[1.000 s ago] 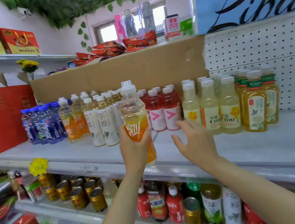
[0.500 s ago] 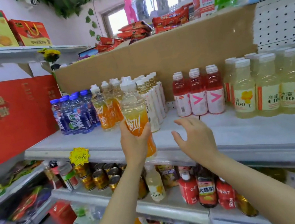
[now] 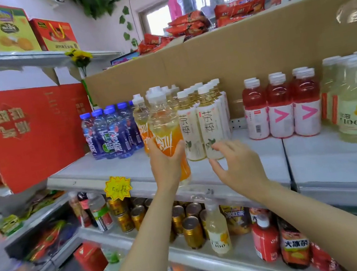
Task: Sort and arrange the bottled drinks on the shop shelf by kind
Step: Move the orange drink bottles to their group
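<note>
My left hand (image 3: 165, 163) grips an orange-labelled drink bottle (image 3: 165, 128) with a white cap, held upright above the front of the white shelf (image 3: 249, 170). It is just in front of a matching orange bottle (image 3: 142, 120) in the row. My right hand (image 3: 234, 166) hovers with fingers spread and holds nothing, its fingertips close to the white-labelled tea bottles (image 3: 208, 123). Blue bottles (image 3: 111, 134) stand left of the orange ones. Red drinks (image 3: 281, 106) and pale yellow bottles (image 3: 356, 101) stand to the right.
A cardboard sheet (image 3: 241, 53) backs the shelf. A red carton (image 3: 30, 131) stands at the left. Below are gold cans (image 3: 188, 226), more mixed bottles (image 3: 268, 238) and a yellow price tag (image 3: 117, 188). Snack packs (image 3: 192, 24) lie on top.
The view has swung left and the shelf rows have slid right in frame. My left hand has carried the orange bottle closer to the orange row; my right hand has neared the tea bottles.
</note>
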The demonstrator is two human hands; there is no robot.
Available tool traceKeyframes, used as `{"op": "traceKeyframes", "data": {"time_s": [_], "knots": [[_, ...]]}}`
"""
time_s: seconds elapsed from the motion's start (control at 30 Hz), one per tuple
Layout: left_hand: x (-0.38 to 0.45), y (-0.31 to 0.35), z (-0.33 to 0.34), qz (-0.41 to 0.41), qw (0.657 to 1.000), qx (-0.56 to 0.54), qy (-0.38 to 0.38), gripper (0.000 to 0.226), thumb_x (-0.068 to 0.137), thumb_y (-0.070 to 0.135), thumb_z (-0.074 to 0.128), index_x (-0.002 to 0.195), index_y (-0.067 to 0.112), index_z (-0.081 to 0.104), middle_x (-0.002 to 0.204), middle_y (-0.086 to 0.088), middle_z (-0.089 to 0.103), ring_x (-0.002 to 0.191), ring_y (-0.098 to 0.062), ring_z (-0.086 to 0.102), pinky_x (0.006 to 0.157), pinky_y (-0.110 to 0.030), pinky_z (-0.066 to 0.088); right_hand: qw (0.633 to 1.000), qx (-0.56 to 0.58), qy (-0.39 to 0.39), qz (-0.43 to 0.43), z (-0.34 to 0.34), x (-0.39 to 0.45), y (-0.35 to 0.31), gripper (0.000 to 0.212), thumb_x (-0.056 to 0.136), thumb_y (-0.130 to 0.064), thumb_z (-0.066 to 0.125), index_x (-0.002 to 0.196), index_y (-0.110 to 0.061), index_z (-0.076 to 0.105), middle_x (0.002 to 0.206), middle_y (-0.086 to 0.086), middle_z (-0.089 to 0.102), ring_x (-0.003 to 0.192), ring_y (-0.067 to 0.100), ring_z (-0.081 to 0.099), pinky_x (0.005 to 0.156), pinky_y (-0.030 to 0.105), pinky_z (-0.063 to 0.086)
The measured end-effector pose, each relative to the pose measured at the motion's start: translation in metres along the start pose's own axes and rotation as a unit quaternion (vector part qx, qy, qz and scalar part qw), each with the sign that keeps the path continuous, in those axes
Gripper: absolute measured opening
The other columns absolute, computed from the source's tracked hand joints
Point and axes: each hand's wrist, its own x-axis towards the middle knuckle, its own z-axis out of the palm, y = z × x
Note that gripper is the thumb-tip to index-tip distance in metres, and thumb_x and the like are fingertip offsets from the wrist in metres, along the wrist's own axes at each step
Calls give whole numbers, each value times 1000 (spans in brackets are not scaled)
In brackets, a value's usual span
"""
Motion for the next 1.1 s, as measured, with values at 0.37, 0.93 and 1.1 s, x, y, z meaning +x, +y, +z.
{"op": "traceKeyframes", "data": {"time_s": [0.37,0.93,1.1], "knots": [[88,-59,7,-16,998,5,-62,75,77,55,68,135,16,38,130,-5,54,120,-25,53,103,-48,45,996,6,-75,55,81,34,-51,37,87,-23,67,121,-8,63,110,8,67,99,26,64,79,35,52],[228,-122,-14,-8,975,30,-218,86,77,39,79,146,20,31,143,-6,43,133,-25,44,107,-56,44,908,82,-121,393,222,135,-42,71,66,-40,84,122,-18,47,116,1,63,104,23,63,86,39,53],[238,-130,-2,-1,974,31,-225,64,92,15,68,144,18,31,139,-4,45,128,-22,49,105,-47,46,908,93,-85,398,243,140,-36,81,54,-51,85,122,-24,49,116,-1,63,106,22,63,89,45,53]]}}
